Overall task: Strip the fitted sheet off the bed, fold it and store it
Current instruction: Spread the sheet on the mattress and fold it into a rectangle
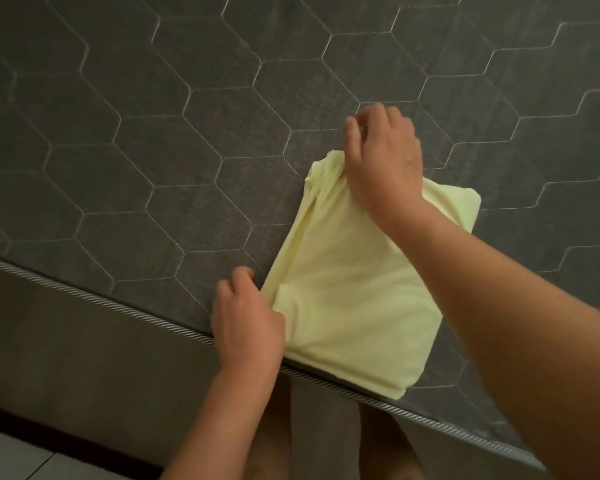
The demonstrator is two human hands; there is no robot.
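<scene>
The pale yellow fitted sheet (357, 289) lies folded into a thick rectangle on the bare grey mattress (153, 133), near its front edge. My left hand (246, 320) grips the sheet's near left corner, fingers curled into the fabric. My right hand (383, 157) reaches across and pinches the bunched far left corner. My right forearm crosses over the sheet's upper right part and hides some of it.
The mattress has a hexagon quilt pattern and a twisted cord trim (118, 304) along its front edge. Below it the mattress side (84, 348) drops to a light tiled floor (14, 455). My bare legs (267, 438) stand against the bed.
</scene>
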